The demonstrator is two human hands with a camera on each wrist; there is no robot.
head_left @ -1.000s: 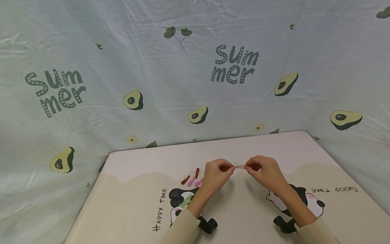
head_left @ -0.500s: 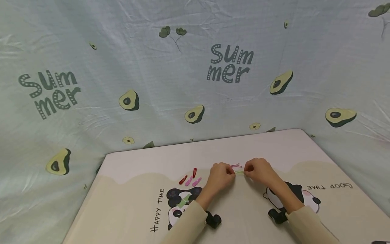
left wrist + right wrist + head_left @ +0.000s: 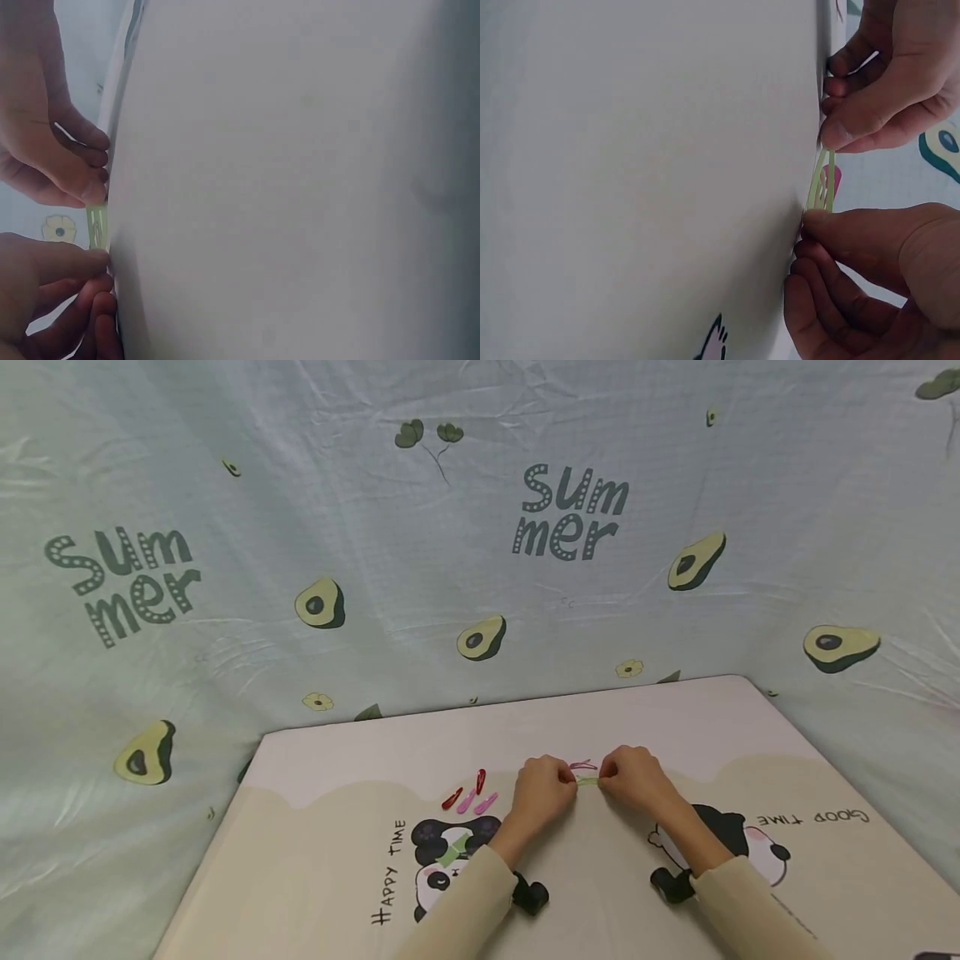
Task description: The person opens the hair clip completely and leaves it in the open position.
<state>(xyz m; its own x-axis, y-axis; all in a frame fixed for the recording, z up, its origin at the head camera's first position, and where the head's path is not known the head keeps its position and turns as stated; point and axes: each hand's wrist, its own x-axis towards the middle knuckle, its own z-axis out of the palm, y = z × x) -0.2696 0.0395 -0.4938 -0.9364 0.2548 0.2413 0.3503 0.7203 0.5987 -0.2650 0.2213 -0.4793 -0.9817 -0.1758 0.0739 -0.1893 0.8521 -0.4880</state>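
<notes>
A light green hair clip (image 3: pixel 587 781) spans the small gap between my two hands, low over the table. My left hand (image 3: pixel 543 789) pinches its left end between thumb and fingers. The right end is pinched by my right hand (image 3: pixel 633 778). In the right wrist view the green clip (image 3: pixel 821 180) shows thin arms standing slightly apart; its ends are hidden by fingertips. Just beyond the hands lie thin purple-pink hair clips (image 3: pixel 583 766), whose number I cannot tell. To the left of my left hand are red hair clips (image 3: pixel 452 799) and pink hair clips (image 3: pixel 486 803).
The table (image 3: pixel 300 843) has a printed cover with pandas and lettering. A cloth (image 3: pixel 405 543) with avocado prints hangs behind its far edge. Black straps with small black devices (image 3: pixel 531 895) sit at both wrists. A dark object's edge (image 3: pixel 936 956) shows at bottom right.
The hands have come slightly nearer and lower with the green hair clip. The purple-pink clips, between the fingertips in view a second ago, now lie on the table beyond them.
</notes>
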